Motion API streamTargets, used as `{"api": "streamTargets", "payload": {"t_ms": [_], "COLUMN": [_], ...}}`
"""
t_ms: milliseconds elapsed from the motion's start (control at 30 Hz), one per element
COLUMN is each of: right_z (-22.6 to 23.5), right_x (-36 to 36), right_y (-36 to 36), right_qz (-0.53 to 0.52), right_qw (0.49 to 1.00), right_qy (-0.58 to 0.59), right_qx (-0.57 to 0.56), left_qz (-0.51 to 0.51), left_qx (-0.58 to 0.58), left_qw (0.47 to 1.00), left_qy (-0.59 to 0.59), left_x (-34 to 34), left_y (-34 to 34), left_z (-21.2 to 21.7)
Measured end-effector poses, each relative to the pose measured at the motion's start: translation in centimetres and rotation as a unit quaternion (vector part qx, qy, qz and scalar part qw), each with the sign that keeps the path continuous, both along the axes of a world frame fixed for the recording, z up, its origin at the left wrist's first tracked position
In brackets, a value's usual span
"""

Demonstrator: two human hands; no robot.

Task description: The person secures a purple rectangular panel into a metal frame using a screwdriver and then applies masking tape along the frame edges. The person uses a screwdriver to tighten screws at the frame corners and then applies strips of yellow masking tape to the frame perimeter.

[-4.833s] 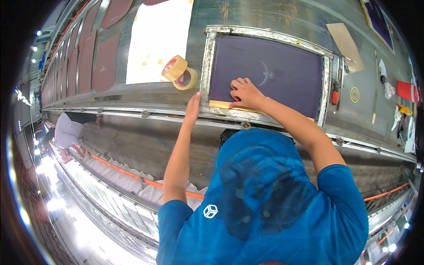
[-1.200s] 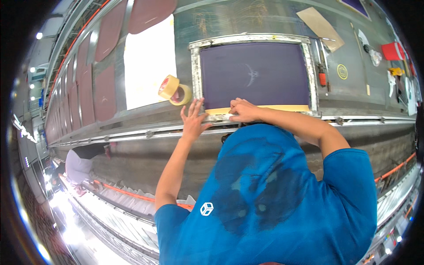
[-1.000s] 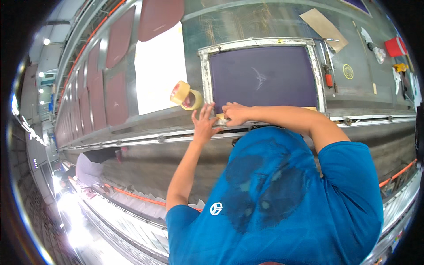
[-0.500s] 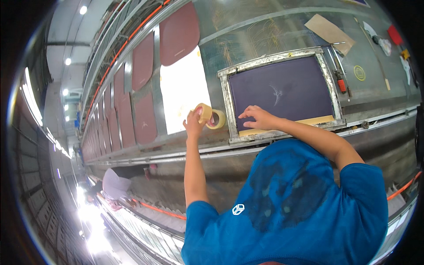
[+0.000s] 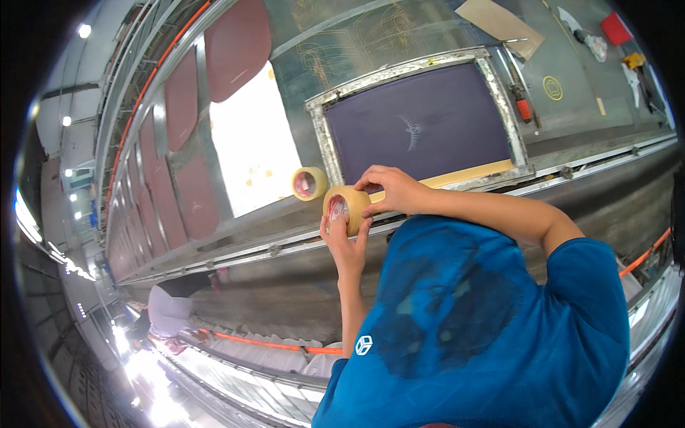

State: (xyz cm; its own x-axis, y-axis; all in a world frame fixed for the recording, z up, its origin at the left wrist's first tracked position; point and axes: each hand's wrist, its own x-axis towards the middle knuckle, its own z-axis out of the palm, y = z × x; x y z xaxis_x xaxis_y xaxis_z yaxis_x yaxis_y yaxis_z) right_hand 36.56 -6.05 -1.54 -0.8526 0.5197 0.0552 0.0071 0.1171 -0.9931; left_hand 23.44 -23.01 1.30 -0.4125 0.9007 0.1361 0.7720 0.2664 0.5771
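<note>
A wide roll of tan tape is held up between my two hands, over the table's near edge. My left hand grips it from below, with fingers in the roll's core. From the right, my right hand pinches the roll's outer rim between thumb and fingers. A second tape roll lies on the table just behind the held one. Right of it is a printing screen with a worn whitish frame and dark purple mesh; a pale curved motif shows on the mesh and tan tape runs along its near edge.
White paper sheet and maroon panels lie to the left along the table. Right of the screen are a red-handled tool, a brown cardboard piece and a red container. A metal rail runs along the near edge.
My left hand has lifted one tape roll off the table, bringing it right and nearer. My right hand has moved left and closed on it. The view has shifted to the right.
</note>
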Motion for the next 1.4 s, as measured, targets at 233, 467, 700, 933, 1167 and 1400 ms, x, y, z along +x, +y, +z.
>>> {"api": "streamTargets", "payload": {"t_ms": [233,467,700,933,1167,1400], "right_z": [-1.0,-0.9,-0.2,-3.9,-3.3,-0.9], "right_x": [2.7,3.1,4.9,7.2,8.2,10.3], "right_y": [0.6,0.8,3.0,1.5,3.4,8.6], "right_qz": [0.057,-0.038,-0.032,-0.038,-0.057,-0.170], "right_qw": [0.987,0.998,0.993,0.985,0.958,0.964], "right_qy": [-0.100,-0.007,-0.074,-0.060,-0.081,-0.088], "right_qx": [-0.110,-0.044,-0.084,-0.156,-0.270,-0.183], "left_qz": [-0.025,-0.026,-0.096,-0.182,-0.210,-0.205], "left_qx": [0.001,0.003,-0.021,-0.054,-0.070,-0.215], "left_qw": [0.999,1.000,0.995,0.982,0.975,0.955], "left_qy": [-0.023,0.003,0.015,-0.014,0.023,0.003], "left_x": [2.5,2.0,2.1,2.4,2.7,-3.9], "left_y": [-0.6,2.4,5.0,5.1,6.4,13.4], "left_z": [-1.0,0.7,1.8,0.5,0.3,0.9]}}
